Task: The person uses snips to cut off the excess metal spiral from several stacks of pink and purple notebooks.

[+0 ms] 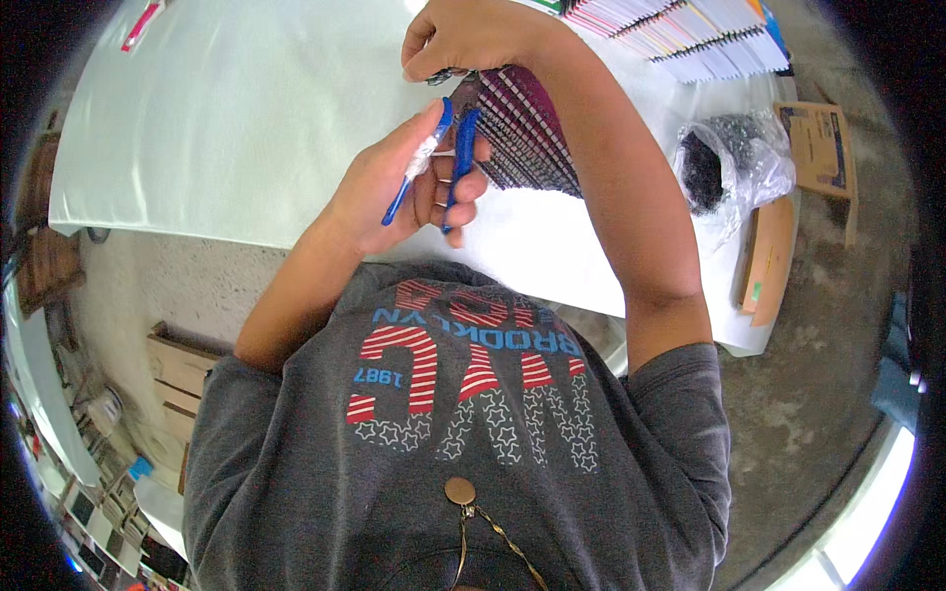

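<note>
My left hand is wrapped around a pair of pliers with blue handles, one of them bound in white wrapping. The dark jaws point away from me, at the corner of a stack of maroon spiral-bound notebooks, whose coiled spines show in rows. Above the jaws, my right hand is closed with curled fingers. A short piece of black spiral coil shows just under those fingertips. My right forearm passes over the right side of the stack and hides part of it.
A white-topped table holds the work. Far right stand more spiral-bound books. A clear plastic bag of black coils sits near the right edge, beside a cardboard box. A pink-red item lies far left.
</note>
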Available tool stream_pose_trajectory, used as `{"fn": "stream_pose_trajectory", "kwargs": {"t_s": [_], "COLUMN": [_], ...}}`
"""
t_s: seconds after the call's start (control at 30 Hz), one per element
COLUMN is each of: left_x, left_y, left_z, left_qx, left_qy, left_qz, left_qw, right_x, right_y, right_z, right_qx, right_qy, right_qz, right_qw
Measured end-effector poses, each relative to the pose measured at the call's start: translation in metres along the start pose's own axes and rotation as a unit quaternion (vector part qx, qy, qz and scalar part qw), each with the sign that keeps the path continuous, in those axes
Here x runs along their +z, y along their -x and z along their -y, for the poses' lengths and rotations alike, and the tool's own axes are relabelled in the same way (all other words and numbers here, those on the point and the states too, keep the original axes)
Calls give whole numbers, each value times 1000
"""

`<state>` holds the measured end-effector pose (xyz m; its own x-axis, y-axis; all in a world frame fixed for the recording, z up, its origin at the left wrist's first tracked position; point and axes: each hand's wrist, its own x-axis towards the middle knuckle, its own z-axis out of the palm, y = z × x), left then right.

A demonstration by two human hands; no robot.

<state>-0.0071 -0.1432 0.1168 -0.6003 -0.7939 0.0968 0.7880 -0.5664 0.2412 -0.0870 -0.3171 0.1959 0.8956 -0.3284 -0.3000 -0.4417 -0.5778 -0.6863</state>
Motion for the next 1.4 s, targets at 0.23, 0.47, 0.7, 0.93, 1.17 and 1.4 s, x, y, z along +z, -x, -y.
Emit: {"fn": "stream_pose_trajectory", "kwargs": {"t_s": [0.23,0.47,0.7,0.93,1.17,1.4], "left_x": [51,50,57,15,13,18], "left_y": [-6,-11,2,29,30,23], "left_z": [15,10,13,11,26,31], "left_qx": [-22,11,26,85,86,75], "left_qy": [-191,-154,-145,-158,-138,-178], "left_qz": [-230,-233,-232,-269,-316,-335], "left_qw": [954,960,961,946,935,922], "right_x": [0,14,-23,-76,3,14], "right_y": [6,-19,26,176,287,309], "right_z": [1,-14,30,21,-185,-232], "right_qx": [8,-34,-44,68,297,371], "right_qy": [-20,121,-104,-77,-301,185], "right_qz": [-12,-18,-167,-555,-455,-519], "right_qw": [1000,992,980,826,784,747]}}
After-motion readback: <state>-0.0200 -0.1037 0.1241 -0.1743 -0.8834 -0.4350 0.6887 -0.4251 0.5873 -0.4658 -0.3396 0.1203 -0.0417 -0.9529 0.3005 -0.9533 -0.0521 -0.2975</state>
